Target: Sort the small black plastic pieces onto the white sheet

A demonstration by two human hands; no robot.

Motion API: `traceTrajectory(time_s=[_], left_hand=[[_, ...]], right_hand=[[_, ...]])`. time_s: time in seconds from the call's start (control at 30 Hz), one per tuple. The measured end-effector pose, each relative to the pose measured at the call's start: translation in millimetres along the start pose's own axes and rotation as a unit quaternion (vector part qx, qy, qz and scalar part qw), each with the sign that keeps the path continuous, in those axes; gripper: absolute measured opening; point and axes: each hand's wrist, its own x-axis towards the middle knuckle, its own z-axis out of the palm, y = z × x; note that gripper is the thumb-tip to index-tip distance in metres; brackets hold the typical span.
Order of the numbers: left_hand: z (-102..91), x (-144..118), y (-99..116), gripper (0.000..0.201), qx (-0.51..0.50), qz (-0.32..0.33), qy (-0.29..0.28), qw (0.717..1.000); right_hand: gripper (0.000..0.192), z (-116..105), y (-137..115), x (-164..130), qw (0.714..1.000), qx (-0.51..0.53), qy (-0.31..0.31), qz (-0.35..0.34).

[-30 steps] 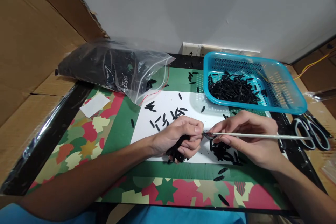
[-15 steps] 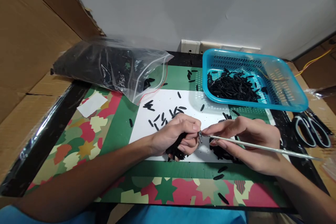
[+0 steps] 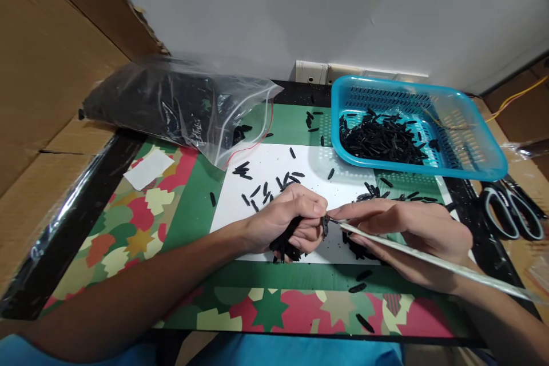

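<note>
My left hand (image 3: 291, 220) is closed around a bunch of small black pieces (image 3: 286, 246) and pinches one of them at its fingertips. My right hand (image 3: 407, 229) holds a long thin pale rod (image 3: 429, 260), whose tip meets that pinched piece (image 3: 326, 222) between the two hands. Both hands rest over a white sheet (image 3: 300, 166) strewn with loose black pieces (image 3: 261, 190). A small heap of black pieces (image 3: 358, 249) lies under my right hand.
A blue plastic basket (image 3: 472, 154) with many black pieces stands at the back right. A clear zip bag (image 3: 180, 106) of black pieces lies at the back left. Scissors (image 3: 510, 214) lie at the right edge. Cardboard walls rise on the left.
The rod's far end has swung down toward me, from level to slanting. My right hand has flattened and shifted slightly; my left hand has stayed put.
</note>
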Motion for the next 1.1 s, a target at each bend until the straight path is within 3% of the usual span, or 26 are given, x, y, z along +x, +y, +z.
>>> traceTrajectory(time_s=[0.3, 0.63, 0.83, 0.97, 1.1], left_hand=[[-3.1, 0.4, -0.1, 0.038, -0.021, -0.008, -0.013, 1.000], [-1.9, 0.7, 1.1, 0.036, -0.016, -0.015, -0.023, 0.999], [1.7, 1.2, 2.4, 0.035, -0.012, -0.023, 0.007, 1.000], [1.9, 1.5, 2.7, 0.032, -0.025, -0.018, 0.009, 0.999], [-1.1, 0.5, 3.8, 0.031, -0.039, -0.013, 0.004, 0.999]], right_hand=[[0.020, -3.3, -6.9, 5.4, 0.999, -0.036, -0.022, -0.024], [0.012, -4.9, 0.2, 6.7, 0.986, -0.101, -0.034, -0.131], [0.024, 3.0, -3.8, 13.8, 0.963, -0.193, -0.020, -0.187], [0.034, 8.3, -7.7, 14.8, 0.955, -0.246, -0.028, -0.162], [0.039, 13.7, -10.0, 13.2, 0.956, -0.261, 0.011, -0.132]])
